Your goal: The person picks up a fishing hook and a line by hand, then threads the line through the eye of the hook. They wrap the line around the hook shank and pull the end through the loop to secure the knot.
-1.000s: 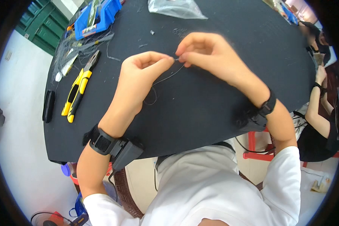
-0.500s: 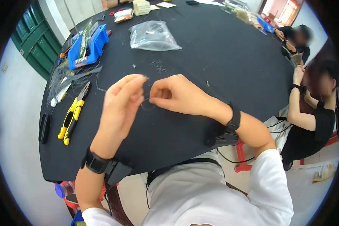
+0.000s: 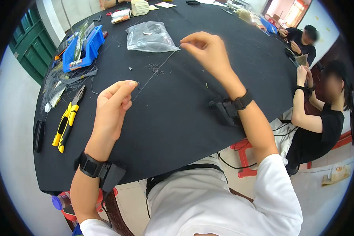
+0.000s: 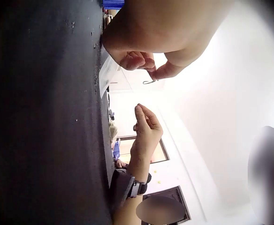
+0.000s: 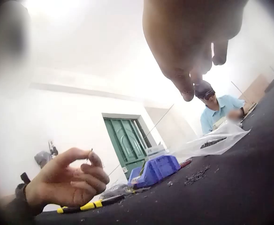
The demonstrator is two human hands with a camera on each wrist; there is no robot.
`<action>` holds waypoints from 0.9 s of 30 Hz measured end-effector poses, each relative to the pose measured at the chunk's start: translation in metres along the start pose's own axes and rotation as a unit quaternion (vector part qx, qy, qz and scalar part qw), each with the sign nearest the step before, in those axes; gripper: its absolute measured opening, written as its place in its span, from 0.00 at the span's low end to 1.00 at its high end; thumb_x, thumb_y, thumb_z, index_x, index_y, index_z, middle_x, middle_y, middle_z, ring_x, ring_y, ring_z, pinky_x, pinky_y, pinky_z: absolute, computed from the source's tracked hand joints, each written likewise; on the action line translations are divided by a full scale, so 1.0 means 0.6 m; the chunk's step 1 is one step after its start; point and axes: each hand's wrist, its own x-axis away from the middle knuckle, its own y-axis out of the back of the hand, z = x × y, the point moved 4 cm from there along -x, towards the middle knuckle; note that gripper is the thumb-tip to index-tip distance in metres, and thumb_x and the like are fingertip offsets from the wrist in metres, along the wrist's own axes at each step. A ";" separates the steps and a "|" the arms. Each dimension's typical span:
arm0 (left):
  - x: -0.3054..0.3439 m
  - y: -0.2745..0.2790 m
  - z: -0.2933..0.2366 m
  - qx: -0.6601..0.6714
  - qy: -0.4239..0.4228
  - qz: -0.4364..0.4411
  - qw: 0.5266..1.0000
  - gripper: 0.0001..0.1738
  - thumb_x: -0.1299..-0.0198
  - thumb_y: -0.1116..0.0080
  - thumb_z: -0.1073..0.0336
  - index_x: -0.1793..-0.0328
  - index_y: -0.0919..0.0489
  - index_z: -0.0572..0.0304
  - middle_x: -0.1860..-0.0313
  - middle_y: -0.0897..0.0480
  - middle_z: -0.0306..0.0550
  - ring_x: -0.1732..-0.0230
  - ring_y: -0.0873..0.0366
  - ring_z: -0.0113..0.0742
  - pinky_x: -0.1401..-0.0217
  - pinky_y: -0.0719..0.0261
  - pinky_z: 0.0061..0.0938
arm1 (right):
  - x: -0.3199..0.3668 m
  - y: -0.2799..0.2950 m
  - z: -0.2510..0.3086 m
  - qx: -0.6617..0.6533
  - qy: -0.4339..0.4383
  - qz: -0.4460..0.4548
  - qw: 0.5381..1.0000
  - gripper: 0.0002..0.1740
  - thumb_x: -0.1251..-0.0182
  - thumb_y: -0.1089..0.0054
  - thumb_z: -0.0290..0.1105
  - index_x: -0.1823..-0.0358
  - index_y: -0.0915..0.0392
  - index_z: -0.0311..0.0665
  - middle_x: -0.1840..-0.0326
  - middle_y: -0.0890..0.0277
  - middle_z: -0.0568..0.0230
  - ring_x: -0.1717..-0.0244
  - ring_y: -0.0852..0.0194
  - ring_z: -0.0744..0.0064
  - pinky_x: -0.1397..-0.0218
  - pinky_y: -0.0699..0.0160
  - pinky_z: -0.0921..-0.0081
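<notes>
My left hand (image 3: 111,108) pinches a tiny dark piece between thumb and forefinger; in the left wrist view it is a thin curved, hook-like piece (image 4: 148,82) at the fingertips of the left hand (image 4: 165,33). Higher up and to the right, my right hand (image 3: 209,53) pinches one end of a thin clear line (image 3: 156,72). That line slants down past the left fingertips; whether it is tied to the piece, I cannot tell. In the right wrist view the line (image 5: 148,131) hangs slanting between the right hand (image 5: 193,42) and the left hand (image 5: 71,180).
Yellow-black pliers (image 3: 69,120) and a black case (image 3: 38,135) lie at the left, below tangled line (image 3: 53,84) and a blue bin (image 3: 82,51). Beyond my hands are small dark bits (image 3: 157,68) and a clear bag (image 3: 149,37). Other people sit around the table.
The hands were close together and have moved apart, the right one up and to the right. The line between them now runs straight. The head view has shifted, showing more of the far table.
</notes>
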 end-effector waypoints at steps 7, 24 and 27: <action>0.003 -0.005 0.009 -0.031 0.032 0.036 0.998 0.08 0.44 0.42 0.66 0.62 0.21 0.63 0.78 0.34 0.28 0.76 0.41 0.14 0.74 0.44 0.11 | 0.000 -0.004 -0.040 -0.255 -0.173 0.055 0.950 0.10 0.43 0.41 0.32 0.62 0.20 0.36 0.66 0.19 0.64 0.66 0.22 0.77 0.61 0.29 0.81; 0.016 -0.021 0.001 -0.124 -0.016 0.043 0.991 0.09 0.45 0.42 0.65 0.62 0.19 0.62 0.75 0.26 0.30 0.74 0.37 0.16 0.70 0.41 0.12 | 0.031 -0.032 0.054 -0.364 -0.153 0.176 0.902 0.11 0.41 0.42 0.30 0.59 0.23 0.32 0.64 0.21 0.58 0.61 0.22 0.73 0.57 0.26 0.81; 0.017 -0.018 -0.004 -0.119 -0.036 0.059 0.991 0.09 0.45 0.41 0.67 0.61 0.19 0.64 0.69 0.20 0.35 0.69 0.30 0.17 0.66 0.36 0.12 | 0.051 -0.054 0.071 -0.322 -0.133 0.196 0.917 0.07 0.45 0.40 0.29 0.67 0.22 0.33 0.72 0.22 0.64 0.69 0.23 0.79 0.64 0.27 0.84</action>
